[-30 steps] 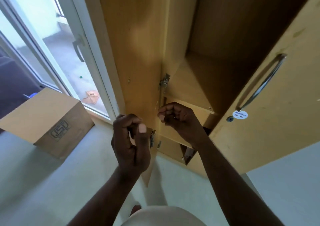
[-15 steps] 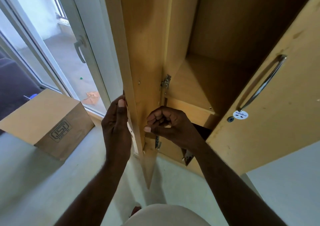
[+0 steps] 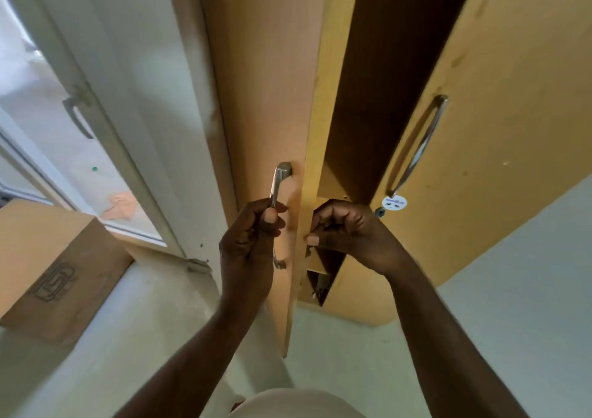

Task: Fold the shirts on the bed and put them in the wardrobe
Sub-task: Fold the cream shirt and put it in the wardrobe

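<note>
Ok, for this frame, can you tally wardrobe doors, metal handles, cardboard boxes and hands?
Wardrobe doors: 2, the left door and the right door
Metal handles: 3, the left door handle, the right door handle, the glass door handle
Cardboard boxes: 1, the cardboard box
Hands: 2, the left hand gripping the left door handle, the right hand at that door's edge
Total: 8

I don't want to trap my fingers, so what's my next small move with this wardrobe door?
Probably slide the right hand off the edge of the light wooden left wardrobe door, then push it shut with the left hand gripping its silver metal bar handle. The right fingers curl round that edge beside a dark gap.
</note>
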